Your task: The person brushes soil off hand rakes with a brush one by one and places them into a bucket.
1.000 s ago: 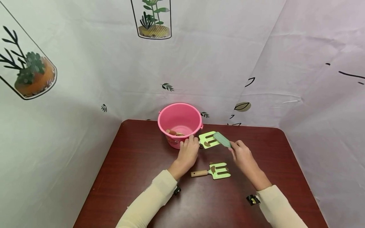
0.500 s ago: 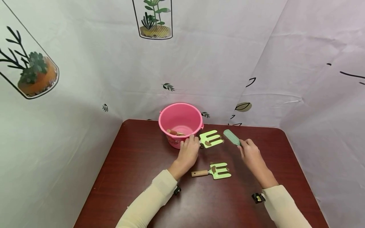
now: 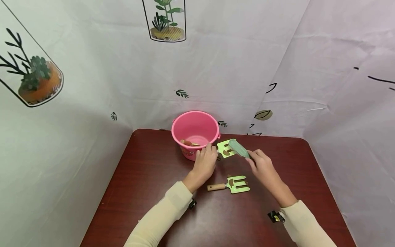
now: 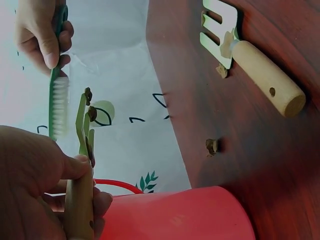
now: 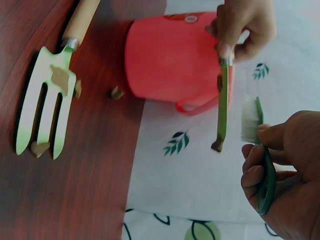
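Near the pink bucket, my left hand (image 3: 203, 164) grips the wooden handle (image 4: 79, 210) of a small light-green garden fork (image 3: 223, 148), held above the table. Brown clods of what looks like dirt cling to its tines. My right hand (image 3: 263, 168) holds a green brush (image 3: 239, 149) by its handle. In the head view the brush head overlaps the fork's tines. Both wrist views show the white bristles (image 5: 250, 121) facing the fork, with a gap between them. A second garden fork (image 3: 231, 184), also dirty, lies on the table nearer the person.
The pink bucket (image 3: 194, 127) stands at the table's back edge, with a wooden-handled tool (image 3: 186, 142) inside. A small brown clod (image 4: 212, 146) lies on the dark red table (image 3: 148, 185). Printed cloth (image 3: 231, 68) hangs behind and at both sides.
The right hand first drew the brush rightward off the fork's tines, then brought it back left over them. The left hand and its fork have barely moved.
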`<state>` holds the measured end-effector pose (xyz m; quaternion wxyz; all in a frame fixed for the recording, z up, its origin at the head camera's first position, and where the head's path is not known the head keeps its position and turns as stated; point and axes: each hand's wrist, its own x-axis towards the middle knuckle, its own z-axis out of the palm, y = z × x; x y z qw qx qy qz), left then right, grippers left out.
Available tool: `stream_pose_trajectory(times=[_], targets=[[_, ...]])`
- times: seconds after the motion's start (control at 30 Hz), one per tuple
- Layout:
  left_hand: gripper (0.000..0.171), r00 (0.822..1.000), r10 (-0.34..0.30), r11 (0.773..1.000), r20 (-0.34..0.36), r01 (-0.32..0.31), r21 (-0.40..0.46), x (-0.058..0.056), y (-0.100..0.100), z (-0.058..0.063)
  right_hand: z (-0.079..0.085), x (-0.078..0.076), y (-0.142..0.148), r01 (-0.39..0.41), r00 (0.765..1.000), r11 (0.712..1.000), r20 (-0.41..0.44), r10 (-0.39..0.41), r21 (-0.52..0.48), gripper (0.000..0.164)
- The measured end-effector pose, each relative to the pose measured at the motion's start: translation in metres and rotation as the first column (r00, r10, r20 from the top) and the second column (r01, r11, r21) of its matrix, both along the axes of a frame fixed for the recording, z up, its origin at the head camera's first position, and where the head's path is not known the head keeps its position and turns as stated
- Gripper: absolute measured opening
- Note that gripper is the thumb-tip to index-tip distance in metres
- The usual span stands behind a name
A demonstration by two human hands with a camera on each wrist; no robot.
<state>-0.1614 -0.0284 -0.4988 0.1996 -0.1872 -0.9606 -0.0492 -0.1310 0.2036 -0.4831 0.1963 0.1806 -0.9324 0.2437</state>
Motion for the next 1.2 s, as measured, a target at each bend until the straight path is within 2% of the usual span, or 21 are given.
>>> stream_pose_trajectory(times=[0.13,0.53,0.7,1.0,1.2], targets=[[0.011,1.000,-0.007,1.000,-0.021,0.007,0.003,-0.002,0.001,0.004,0.006,0.001,-0.006,-0.022,1.000,1.000,0.014,0.022,0.018,0.029],[0.009,1.000,-0.002,1.000,-0.016,0.002,-0.008,-0.010,0.004,0.019,0.013,-0.004,-0.016,-0.086,0.994,0.992,-0.066,0.092,0.087,0.030],[0.007,1.000,0.006,1.000,-0.023,-0.007,-0.030,-0.012,0.005,0.023,0.014,-0.006,-0.017,-0.063,0.994,0.993,-0.086,0.071,0.096,0.029],[0.010,0.999,0.009,1.000,-0.049,-0.010,-0.027,-0.014,0.004,0.026,0.018,-0.010,-0.018,-0.021,0.998,0.994,-0.060,0.028,0.111,0.030],[0.014,0.999,0.021,0.999,-0.034,-0.022,-0.029,-0.015,0.003,0.031,0.019,-0.013,-0.018,-0.007,0.995,0.995,-0.101,0.017,0.097,0.031]])
